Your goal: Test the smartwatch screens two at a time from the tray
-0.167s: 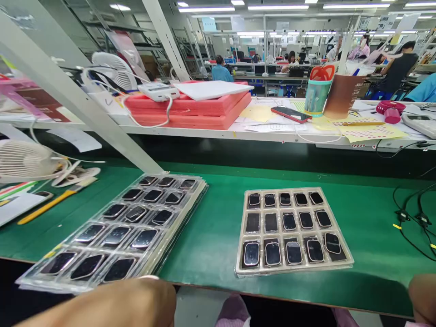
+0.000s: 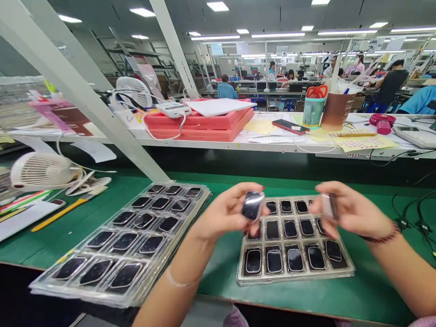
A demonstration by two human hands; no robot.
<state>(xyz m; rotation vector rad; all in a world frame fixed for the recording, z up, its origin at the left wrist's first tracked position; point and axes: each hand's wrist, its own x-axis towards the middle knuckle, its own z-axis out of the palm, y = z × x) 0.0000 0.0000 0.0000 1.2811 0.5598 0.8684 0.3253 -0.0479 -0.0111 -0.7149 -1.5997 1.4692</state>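
My left hand (image 2: 229, 210) holds a dark, shiny watch body (image 2: 252, 205) pinched between thumb and fingers, raised above the left side of a beige tray (image 2: 345, 271). My right hand (image 2: 347, 210) grips a second small watch body (image 2: 328, 206), blurred, over the tray's upper right part. The tray lies on the green bench and holds several dark watch bodies in rows. To the left sits a stack of clear lidded trays (image 2: 190, 213), each pocket filled with a dark watch body.
A yellow-handled tool (image 2: 56, 215) and a small white fan (image 2: 42, 170) lie at the left. A diagonal white frame bar (image 2: 88, 102) crosses above the stack. Black cables (image 2: 412, 218) run at the right. The raised shelf carries pink foam trays (image 2: 204, 122), a phone, cups. Other people work far behind.
Both hands have come up from the lower edge of view to above the beige tray, each now gripping a watch body. The camera has tilted slightly.
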